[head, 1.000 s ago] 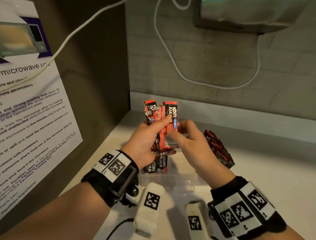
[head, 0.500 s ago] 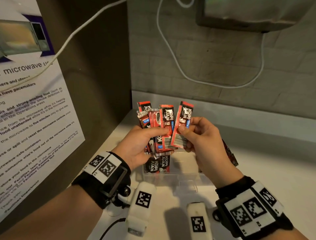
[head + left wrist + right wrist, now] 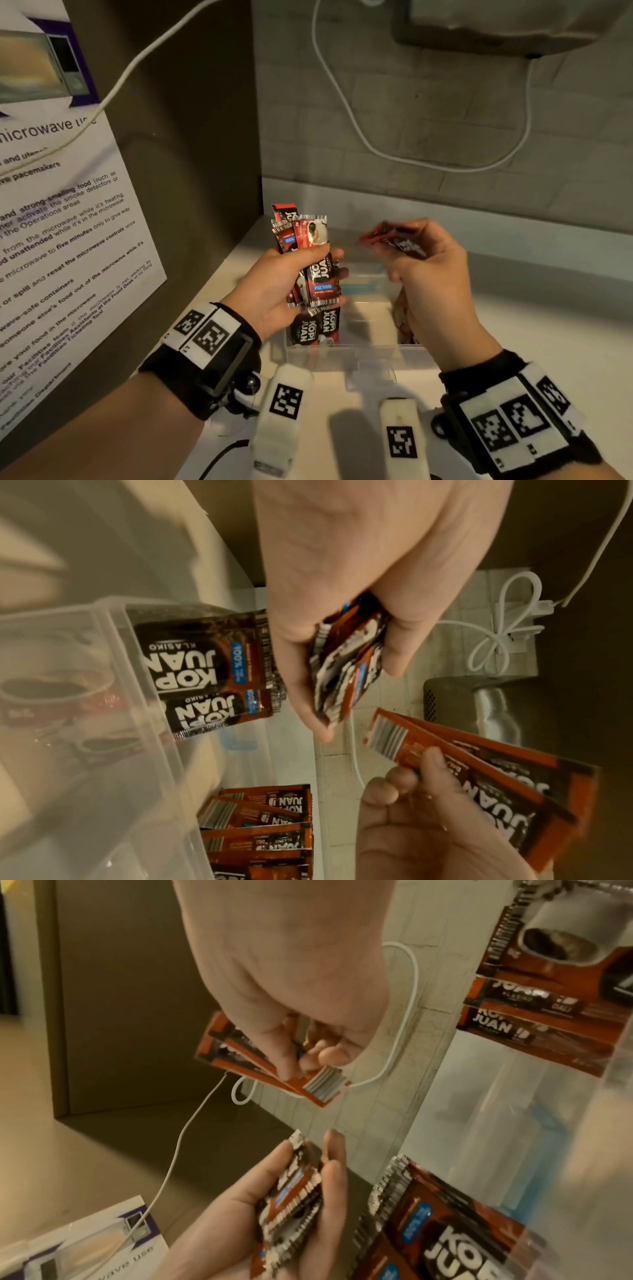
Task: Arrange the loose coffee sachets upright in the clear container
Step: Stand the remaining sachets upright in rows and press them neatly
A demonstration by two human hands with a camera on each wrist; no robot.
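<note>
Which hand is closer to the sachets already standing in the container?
Left. The left hand hovers just above the standing sachets; the right hand is off to their right.

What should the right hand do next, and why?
Probably lower its two sachets upright into the clear container: the right hand pinches them tilted above it, and the middle looks free beside the standing sachets.
</note>
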